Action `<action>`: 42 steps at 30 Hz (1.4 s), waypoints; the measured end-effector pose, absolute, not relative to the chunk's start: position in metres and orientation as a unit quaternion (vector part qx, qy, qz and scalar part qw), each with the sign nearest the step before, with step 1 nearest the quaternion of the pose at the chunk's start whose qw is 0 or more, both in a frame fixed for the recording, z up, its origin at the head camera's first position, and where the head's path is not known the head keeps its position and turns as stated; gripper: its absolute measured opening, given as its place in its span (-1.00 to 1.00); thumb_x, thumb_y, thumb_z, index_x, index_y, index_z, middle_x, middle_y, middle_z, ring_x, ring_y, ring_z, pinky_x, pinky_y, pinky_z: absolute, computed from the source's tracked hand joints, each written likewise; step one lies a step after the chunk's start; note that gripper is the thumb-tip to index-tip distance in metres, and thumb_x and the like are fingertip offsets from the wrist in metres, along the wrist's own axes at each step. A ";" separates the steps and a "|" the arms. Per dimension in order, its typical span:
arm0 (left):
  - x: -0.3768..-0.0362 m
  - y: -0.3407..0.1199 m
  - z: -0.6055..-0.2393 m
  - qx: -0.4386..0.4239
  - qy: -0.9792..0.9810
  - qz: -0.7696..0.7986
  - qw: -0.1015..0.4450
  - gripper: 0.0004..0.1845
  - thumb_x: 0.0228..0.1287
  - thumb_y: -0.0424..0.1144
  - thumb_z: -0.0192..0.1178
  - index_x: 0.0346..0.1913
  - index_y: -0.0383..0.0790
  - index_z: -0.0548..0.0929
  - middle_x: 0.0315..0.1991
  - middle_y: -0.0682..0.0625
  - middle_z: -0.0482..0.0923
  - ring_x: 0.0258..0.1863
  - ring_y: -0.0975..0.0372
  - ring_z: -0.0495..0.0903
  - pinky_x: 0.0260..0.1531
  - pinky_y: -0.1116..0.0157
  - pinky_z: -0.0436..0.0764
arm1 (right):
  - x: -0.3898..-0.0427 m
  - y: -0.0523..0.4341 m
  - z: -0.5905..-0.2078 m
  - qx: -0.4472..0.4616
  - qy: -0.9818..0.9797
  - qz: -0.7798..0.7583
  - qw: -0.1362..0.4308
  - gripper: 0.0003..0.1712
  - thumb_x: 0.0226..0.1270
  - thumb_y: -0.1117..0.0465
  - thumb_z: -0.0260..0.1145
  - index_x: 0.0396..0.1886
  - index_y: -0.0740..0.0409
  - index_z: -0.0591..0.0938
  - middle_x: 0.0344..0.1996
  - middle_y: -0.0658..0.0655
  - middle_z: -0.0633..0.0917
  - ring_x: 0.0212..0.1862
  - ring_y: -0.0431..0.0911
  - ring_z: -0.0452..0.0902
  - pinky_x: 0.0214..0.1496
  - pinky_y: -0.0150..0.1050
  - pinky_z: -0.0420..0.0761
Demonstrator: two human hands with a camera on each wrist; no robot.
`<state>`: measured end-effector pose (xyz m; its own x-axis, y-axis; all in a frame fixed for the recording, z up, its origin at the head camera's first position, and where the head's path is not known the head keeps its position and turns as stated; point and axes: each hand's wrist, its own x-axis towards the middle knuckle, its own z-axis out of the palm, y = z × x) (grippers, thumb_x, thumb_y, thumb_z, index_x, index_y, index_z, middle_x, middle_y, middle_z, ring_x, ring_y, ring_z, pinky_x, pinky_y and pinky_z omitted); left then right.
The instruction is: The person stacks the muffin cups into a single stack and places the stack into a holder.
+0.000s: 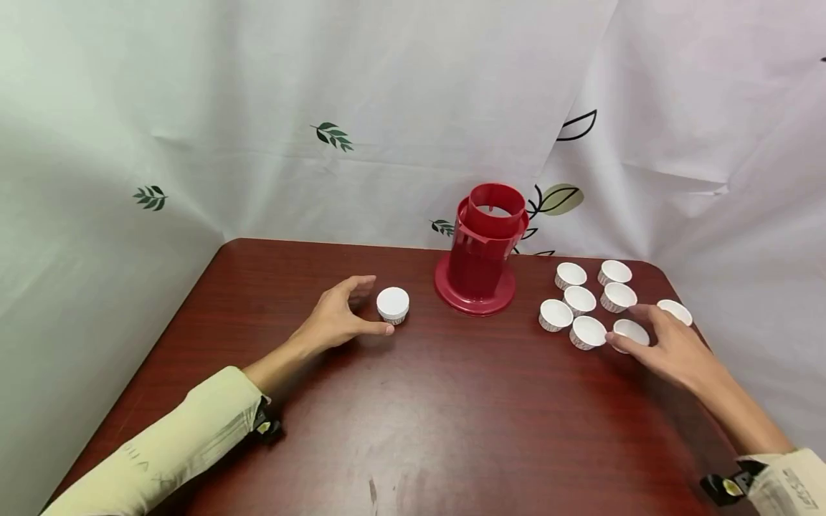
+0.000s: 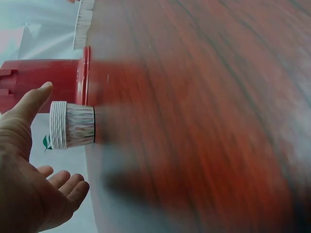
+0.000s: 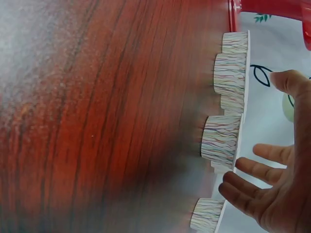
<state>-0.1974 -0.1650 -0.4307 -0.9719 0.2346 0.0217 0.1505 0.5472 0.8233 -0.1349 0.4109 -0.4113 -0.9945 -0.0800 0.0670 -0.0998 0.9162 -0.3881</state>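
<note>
The left hand [image 1: 338, 315] lies with fingers spread loosely around an upside-down paper cup [image 1: 393, 304] just off its fingertips, holding nothing, while the right hand [image 1: 671, 344], fingers apart, reaches over the nearest upright cup [image 1: 631, 334] of a cluster, red dispenser [image 1: 480, 251] between them.

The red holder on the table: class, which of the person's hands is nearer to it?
Left. The left hand lies just left of the red holder, beside one upturned cup; the right hand is farther right.

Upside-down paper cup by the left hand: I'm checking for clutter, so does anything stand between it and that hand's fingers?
Nothing visible does. The left hand curves open round the upside-down paper cup, with only bare table between them.
</note>
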 end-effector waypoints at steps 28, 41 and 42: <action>-0.205 -0.139 -0.442 0.121 0.843 0.523 0.037 -0.35 0.07 -0.19 0.82 0.25 -0.18 0.81 0.14 -0.17 0.87 0.10 0.04 0.89 0.13 0.11 0.86 | -0.131 0.421 -0.423 0.048 -0.978 0.197 0.050 -0.27 0.23 0.06 0.72 0.30 0.34 0.71 0.06 0.43 0.83 -0.07 -0.02 0.76 -0.17 -0.42 0.45; -0.209 -0.141 -0.441 0.128 0.842 0.522 0.051 -0.36 0.02 -0.26 0.82 0.22 -0.18 0.83 0.11 -0.16 0.88 0.09 0.03 0.88 0.16 0.08 0.85 | -0.139 0.417 -0.400 0.068 -0.957 0.274 0.060 -0.29 0.16 0.21 0.76 0.28 0.40 0.74 0.10 0.50 0.78 -0.17 -0.72 0.47 -0.19 -0.71 0.46; -0.209 -0.141 -0.442 0.130 0.843 0.520 0.050 -0.36 0.03 -0.25 0.81 0.22 -0.19 0.83 0.11 -0.16 0.88 0.09 0.03 0.88 0.17 0.07 0.85 | -0.140 0.415 -0.397 0.066 -0.957 0.275 0.058 -0.27 0.16 0.20 0.77 0.29 0.39 0.74 0.13 0.53 0.78 -0.15 -0.73 0.47 -0.19 -0.72 0.48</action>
<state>-0.2091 -0.1410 -0.4416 -0.9615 0.2701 0.0509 0.1665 0.4250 0.8898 -0.1396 0.4147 -0.3972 -0.9845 -0.0949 0.1473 -0.1586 0.8401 -0.5187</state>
